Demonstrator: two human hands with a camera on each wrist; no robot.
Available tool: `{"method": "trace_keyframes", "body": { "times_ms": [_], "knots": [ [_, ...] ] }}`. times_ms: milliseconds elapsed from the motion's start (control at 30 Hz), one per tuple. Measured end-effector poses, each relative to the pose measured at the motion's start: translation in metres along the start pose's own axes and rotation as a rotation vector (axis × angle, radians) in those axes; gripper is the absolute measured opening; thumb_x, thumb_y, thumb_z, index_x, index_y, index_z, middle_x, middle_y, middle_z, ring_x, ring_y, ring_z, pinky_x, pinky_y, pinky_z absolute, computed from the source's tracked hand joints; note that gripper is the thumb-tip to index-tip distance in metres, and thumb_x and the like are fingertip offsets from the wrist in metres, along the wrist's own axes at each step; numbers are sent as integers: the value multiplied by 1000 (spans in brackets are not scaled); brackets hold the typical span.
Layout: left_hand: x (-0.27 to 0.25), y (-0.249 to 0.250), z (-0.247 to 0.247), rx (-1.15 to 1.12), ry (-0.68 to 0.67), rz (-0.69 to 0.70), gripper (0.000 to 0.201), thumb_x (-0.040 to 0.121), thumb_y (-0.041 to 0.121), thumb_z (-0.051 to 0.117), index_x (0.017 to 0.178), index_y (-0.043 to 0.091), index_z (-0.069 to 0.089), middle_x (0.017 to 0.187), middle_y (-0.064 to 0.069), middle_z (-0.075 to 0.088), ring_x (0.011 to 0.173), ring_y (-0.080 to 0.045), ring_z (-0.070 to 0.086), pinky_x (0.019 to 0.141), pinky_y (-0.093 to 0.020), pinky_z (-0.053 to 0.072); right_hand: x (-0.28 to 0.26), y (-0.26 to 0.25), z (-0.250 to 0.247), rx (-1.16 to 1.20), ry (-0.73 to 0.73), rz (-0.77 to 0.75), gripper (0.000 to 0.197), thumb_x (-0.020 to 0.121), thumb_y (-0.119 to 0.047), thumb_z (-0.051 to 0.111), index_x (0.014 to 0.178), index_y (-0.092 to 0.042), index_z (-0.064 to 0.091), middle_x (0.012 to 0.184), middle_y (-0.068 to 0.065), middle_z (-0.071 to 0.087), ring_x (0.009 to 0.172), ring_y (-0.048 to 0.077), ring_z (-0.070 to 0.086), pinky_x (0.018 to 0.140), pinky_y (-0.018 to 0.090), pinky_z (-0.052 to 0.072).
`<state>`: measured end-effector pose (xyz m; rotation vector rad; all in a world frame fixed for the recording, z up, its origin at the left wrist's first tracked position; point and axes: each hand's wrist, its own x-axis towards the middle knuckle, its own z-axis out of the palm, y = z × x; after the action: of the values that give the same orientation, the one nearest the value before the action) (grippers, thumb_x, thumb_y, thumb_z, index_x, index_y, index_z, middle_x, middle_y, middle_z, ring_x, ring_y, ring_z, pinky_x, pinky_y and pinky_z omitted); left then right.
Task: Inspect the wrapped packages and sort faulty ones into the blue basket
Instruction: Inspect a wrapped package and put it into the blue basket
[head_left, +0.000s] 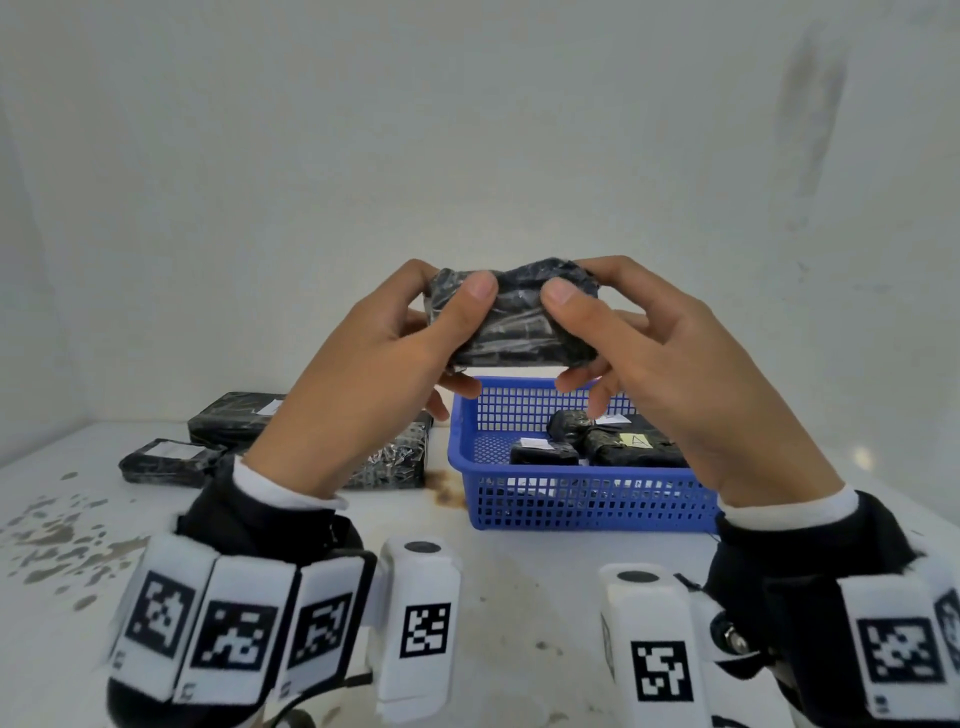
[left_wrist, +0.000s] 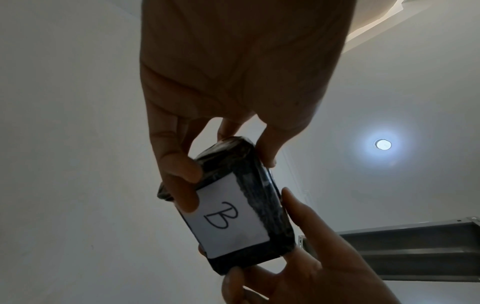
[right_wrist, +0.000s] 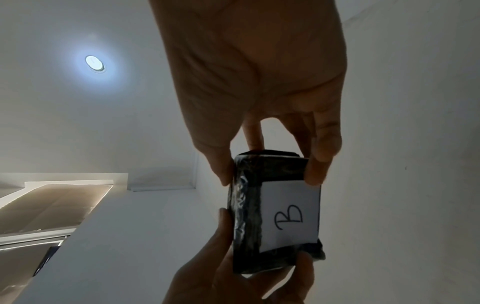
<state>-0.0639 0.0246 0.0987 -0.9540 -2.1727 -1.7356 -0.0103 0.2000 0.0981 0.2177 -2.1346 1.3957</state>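
Both hands were on it: left hand (head_left: 374, 364) pinched one end of the pack (head_left: 511, 317), thumb on the near face, fingers curled behind. Right hand (head_left: 670, 374) pinched the other end the same way. Pack sat up at chest height betw. the two hands, right above the basket's (head_left: 587, 512) far rim, not touching it.

Wrist cams caught the underside: white label (left_wrist: 228, 216) marked "B", w/ the left fingers lapping its edge.

To inspect well, I'd say keep the pinch light at the ends, roll the pack slowly so every face and the label got a look, and check the wrap for tears.

More packs (head_left: 623, 447) lay in the basket; others (head_left: 234, 415) on the table (head_left: 519, 597) to its left.
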Motion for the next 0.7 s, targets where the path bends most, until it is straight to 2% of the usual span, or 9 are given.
{"method": "trace_keyframes", "body": {
  "times_ms": [100,200,333,433,500,533,600,633,700],
  "knots": [
    [1,-1,0,-10,-7,2,53,79,58,53,105,11,56,87,-5,74,75,-23,73,60,-31,50,0,-1,-1,14,5,-13,25,87,-51,64,103,-32,69,67,-8,70,52,9,61,54,21,50],
    [2,-3,1,-27,-10,6,53,79,61,62,98,12,56,91,-8,74,76,-27,73,67,-35,54,-1,0,-1,34,3,-24,24,87,-49,64,99,-29,70,64,-9,68,53,9,59,54,23,49],
    [1,0,2,-82,-21,-13,50,82,64,55,91,15,57,90,-1,74,78,-20,71,74,-36,55,0,1,-2,88,-30,-36,21,84,-46,68,94,-27,71,79,-9,69,68,10,60,63,29,50],
    [0,0,2,-110,16,-15,34,77,53,70,88,24,58,92,-3,74,77,-20,69,76,-36,53,0,1,-4,116,-39,-36,28,81,-48,70,94,-24,71,86,-8,69,79,12,64,72,32,52],
    [0,-2,3,-85,26,-43,39,70,50,71,103,34,57,104,-4,72,82,-17,71,79,-35,52,0,2,-5,91,-29,-57,15,83,-35,74,96,-29,71,93,-12,70,84,17,67,86,40,54],
    [0,-2,4,-65,20,-56,50,70,50,72,114,39,51,107,-3,71,83,-13,72,77,-32,50,1,4,-5,78,-21,-60,19,84,-30,75,102,-35,70,100,-13,72,89,22,69,93,43,54],
    [0,-2,4,-27,14,-66,73,67,50,73,131,43,36,108,1,71,84,-8,71,74,-31,46,2,6,-5,83,-10,-61,45,81,-31,76,118,-49,60,112,-7,73,95,26,72,96,44,54],
    [0,-2,3,-20,18,-68,78,64,49,71,133,44,35,108,2,71,86,-8,71,74,-32,47,2,6,-5,83,-12,-54,54,80,-35,78,124,-54,54,113,-3,73,96,24,73,97,41,52],
    [0,-1,1,-25,26,-68,75,62,49,70,132,42,43,108,2,72,89,-12,71,80,-36,51,1,4,-5,81,-47,-39,59,82,-36,79,131,-51,51,106,2,76,97,22,73,96,35,51]
  ]
}}
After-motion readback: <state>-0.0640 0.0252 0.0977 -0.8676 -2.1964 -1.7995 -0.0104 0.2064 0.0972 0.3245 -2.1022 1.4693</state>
